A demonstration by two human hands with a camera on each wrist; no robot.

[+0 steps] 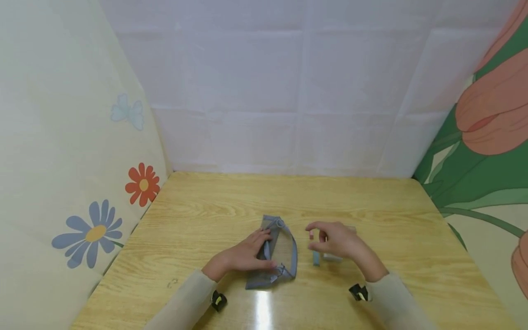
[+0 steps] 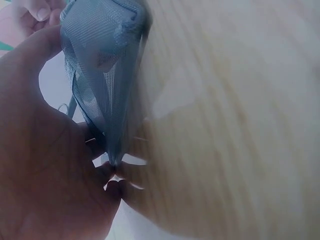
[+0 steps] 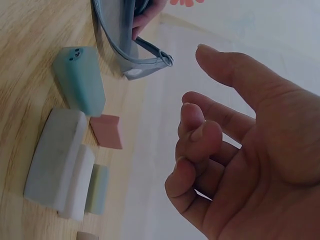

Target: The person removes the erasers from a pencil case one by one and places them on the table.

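Observation:
A grey-blue mesh pouch (image 1: 294,256) with a zip edge lies on the table, its mouth spread apart. My left hand (image 1: 249,254) holds it, thumb at the near end and fingers at the far end. To its right my right hand (image 1: 336,240) hovers over small eraser-like blocks, thumb and fingers apart and holding nothing. In the right wrist view, a teal block (image 3: 82,82) with a tiny printed face stands near a pink block (image 3: 107,131). Beside them sit a large white block (image 3: 55,155), a thinner white one (image 3: 77,182) and a pale green one (image 3: 97,190).
The wood-grain table (image 1: 206,197) ends at a white cloth (image 1: 247,91) behind. Flower-printed cloth (image 1: 41,151) hangs at the left, tulip-printed cloth (image 1: 486,174) at the right. A brownish piece (image 3: 87,236) shows at the lower edge of the right wrist view.

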